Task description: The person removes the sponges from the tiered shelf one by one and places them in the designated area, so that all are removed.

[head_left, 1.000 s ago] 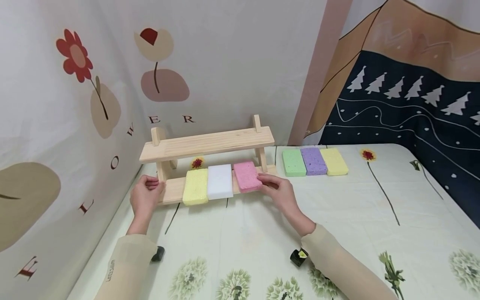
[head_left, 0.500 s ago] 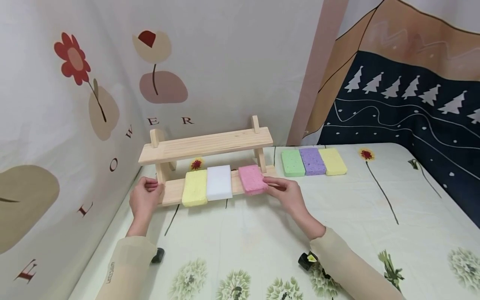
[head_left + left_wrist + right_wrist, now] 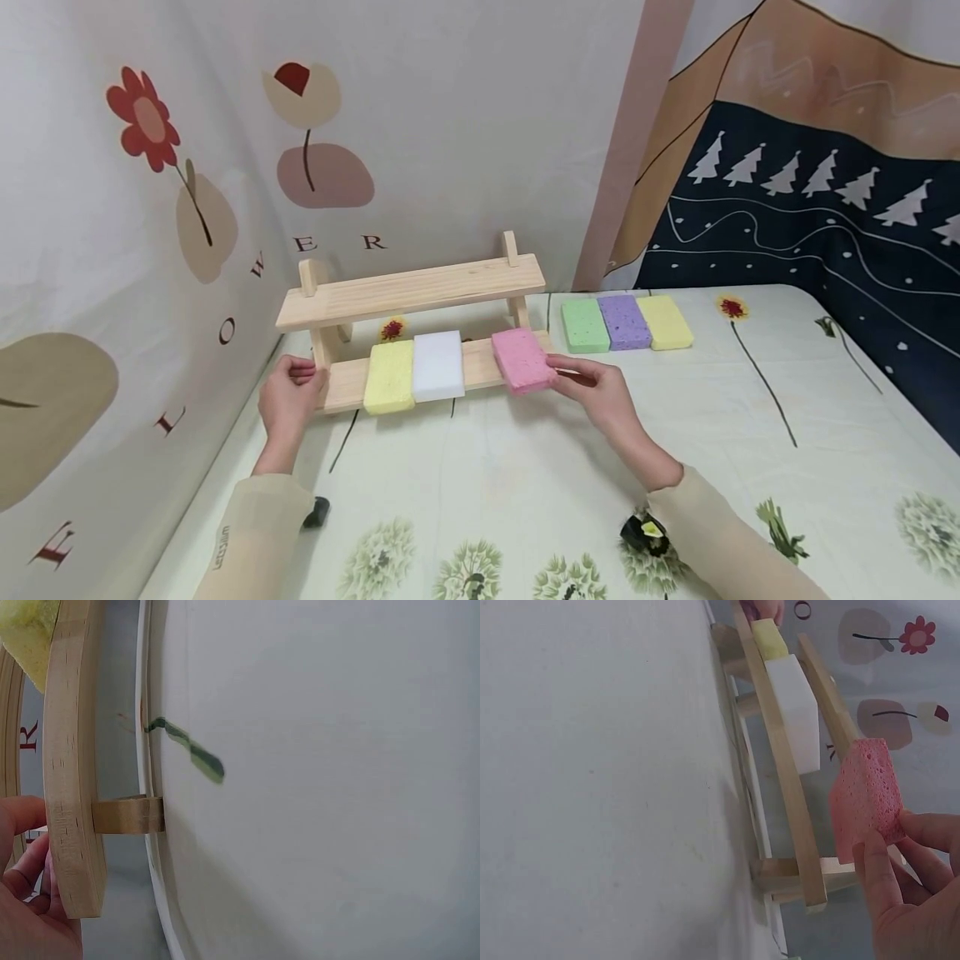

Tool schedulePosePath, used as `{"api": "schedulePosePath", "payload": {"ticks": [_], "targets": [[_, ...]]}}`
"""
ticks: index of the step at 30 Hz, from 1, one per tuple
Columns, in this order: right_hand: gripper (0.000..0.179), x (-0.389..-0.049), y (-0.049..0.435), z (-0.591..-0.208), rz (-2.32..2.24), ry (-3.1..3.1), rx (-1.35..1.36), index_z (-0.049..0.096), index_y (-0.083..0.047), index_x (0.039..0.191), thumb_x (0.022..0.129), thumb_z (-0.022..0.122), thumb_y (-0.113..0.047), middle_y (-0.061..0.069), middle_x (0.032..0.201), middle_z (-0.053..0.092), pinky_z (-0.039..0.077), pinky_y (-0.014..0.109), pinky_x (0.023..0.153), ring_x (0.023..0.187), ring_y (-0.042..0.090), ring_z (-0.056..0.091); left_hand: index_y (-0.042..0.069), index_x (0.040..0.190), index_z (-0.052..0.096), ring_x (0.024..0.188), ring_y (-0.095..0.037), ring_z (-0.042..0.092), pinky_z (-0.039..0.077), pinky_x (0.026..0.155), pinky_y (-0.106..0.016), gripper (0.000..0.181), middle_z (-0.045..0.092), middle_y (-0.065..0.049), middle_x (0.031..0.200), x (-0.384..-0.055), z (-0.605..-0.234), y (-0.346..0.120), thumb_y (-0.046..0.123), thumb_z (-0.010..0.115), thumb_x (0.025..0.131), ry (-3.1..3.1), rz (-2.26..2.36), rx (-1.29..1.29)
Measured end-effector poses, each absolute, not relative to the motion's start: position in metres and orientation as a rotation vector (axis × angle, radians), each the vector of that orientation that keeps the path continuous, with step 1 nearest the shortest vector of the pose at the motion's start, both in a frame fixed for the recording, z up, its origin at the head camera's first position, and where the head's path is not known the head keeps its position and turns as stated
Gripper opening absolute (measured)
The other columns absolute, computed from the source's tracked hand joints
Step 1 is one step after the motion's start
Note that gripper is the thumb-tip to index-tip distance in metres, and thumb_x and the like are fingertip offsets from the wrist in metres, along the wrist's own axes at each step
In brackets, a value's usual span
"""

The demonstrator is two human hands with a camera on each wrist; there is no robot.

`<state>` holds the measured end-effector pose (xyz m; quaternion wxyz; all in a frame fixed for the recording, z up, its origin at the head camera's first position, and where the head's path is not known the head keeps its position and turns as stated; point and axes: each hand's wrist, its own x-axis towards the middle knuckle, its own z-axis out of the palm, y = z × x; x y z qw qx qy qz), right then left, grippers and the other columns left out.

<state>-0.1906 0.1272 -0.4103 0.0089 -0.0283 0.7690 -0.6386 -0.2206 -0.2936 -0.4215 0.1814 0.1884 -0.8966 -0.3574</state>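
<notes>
A two-tier wooden shelf (image 3: 412, 290) stands on the cloth-covered table in the head view. My left hand (image 3: 291, 392) grips the left end of its lower board (image 3: 73, 765). My right hand (image 3: 600, 392) pinches a pink sponge (image 3: 522, 360) by its right edge, with thumb and fingers on it in the right wrist view. The pink sponge (image 3: 866, 796) is tilted and held off the lower board, near its right end. A yellow sponge (image 3: 389, 377) and a white sponge (image 3: 438, 366) lie side by side on that board, their front edges overhanging it.
Right of the shelf, a green sponge (image 3: 586, 326), a purple sponge (image 3: 625, 322) and another yellow sponge (image 3: 665, 322) lie in a row on the table. Patterned cloth (image 3: 450, 167) hangs close behind the shelf and along the left side.
My right hand has moved to the right with the pink sponge, away from the white sponge. My left hand has stayed at the shelf's left end.
</notes>
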Motion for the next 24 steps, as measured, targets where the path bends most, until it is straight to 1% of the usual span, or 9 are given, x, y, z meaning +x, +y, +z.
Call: {"api": "schedulePosePath", "payload": {"ticks": [2,4,9,12,14,19,24], "targets": [[0.037,-0.188,0.131,-0.410,-2.010,2.395,-0.092,0.066,-0.001,0.127,0.091,0.070,-0.006,0.018,0.133,0.064,0.055,0.021,0.089,0.119,0.026,0.066,0.002,0.107,0.062,0.089,-0.027,0.063,0.039,0.075,-0.033,0.023,0.069,-0.021,0.105,-0.220,-0.421,-0.294,0.019,0.067,0.093,-2.532,-1.009,0.529],[0.037,-0.186,0.134,-0.409,-2.015,2.402,-0.095,0.066,0.000,0.127,0.091,0.070,-0.006,0.019,0.133,0.064,0.055,0.020,0.088,0.116,0.021,0.067,0.002,0.107,0.062,0.089,-0.027,0.063,0.039,0.075,-0.033,0.023,0.070,-0.021,0.105,-0.221,-0.422,-0.294,0.019,0.067,0.093,-2.533,-1.010,0.529],[0.039,-0.183,0.145,-0.407,-2.015,2.424,-0.085,0.064,0.001,0.128,0.091,0.070,-0.007,0.020,0.135,0.063,0.054,0.017,0.088,0.105,-0.001,0.067,0.002,0.108,0.062,0.088,-0.026,0.064,0.039,0.076,-0.033,0.023,0.070,-0.020,0.105,-0.221,-0.421,-0.294,0.019,0.067,0.092,-2.529,-1.015,0.532],[0.040,-0.182,0.152,-0.407,-2.012,2.439,-0.060,0.064,0.001,0.129,0.091,0.070,-0.008,0.020,0.136,0.062,0.053,0.015,0.087,0.099,-0.009,0.064,0.003,0.107,0.062,0.088,-0.024,0.064,0.040,0.077,-0.032,0.023,0.070,-0.020,0.105,-0.222,-0.420,-0.294,0.019,0.067,0.092,-2.523,-1.019,0.527],[0.040,-0.181,0.157,-0.407,-2.006,2.453,-0.039,0.063,0.001,0.130,0.092,0.070,-0.008,0.020,0.137,0.061,0.053,0.014,0.087,0.098,-0.012,0.063,0.003,0.107,0.062,0.087,-0.024,0.064,0.040,0.077,-0.033,0.023,0.070,-0.020,0.105,-0.222,-0.420,-0.294,0.019,0.067,0.092,-2.522,-1.021,0.524],[0.041,-0.178,0.166,-0.408,-2.011,2.455,-0.001,0.062,0.000,0.132,0.093,0.069,-0.010,0.020,0.139,0.060,0.052,0.013,0.087,0.098,-0.013,0.063,0.003,0.107,0.063,0.085,-0.022,0.064,0.040,0.077,-0.033,0.023,0.070,-0.020,0.104,-0.222,-0.420,-0.294,0.019,0.067,0.092,-2.519,-1.024,0.522],[0.041,-0.176,0.174,-0.409,-2.007,2.476,0.028,0.062,-0.001,0.132,0.093,0.069,-0.013,0.020,0.140,0.058,0.051,0.012,0.087,0.098,-0.013,0.062,0.003,0.106,0.063,0.081,-0.015,0.061,0.039,0.077,-0.032,0.022,0.070,-0.020,0.104,-0.221,-0.421,-0.295,0.019,0.067,0.091,-2.516,-1.021,0.523]]}}
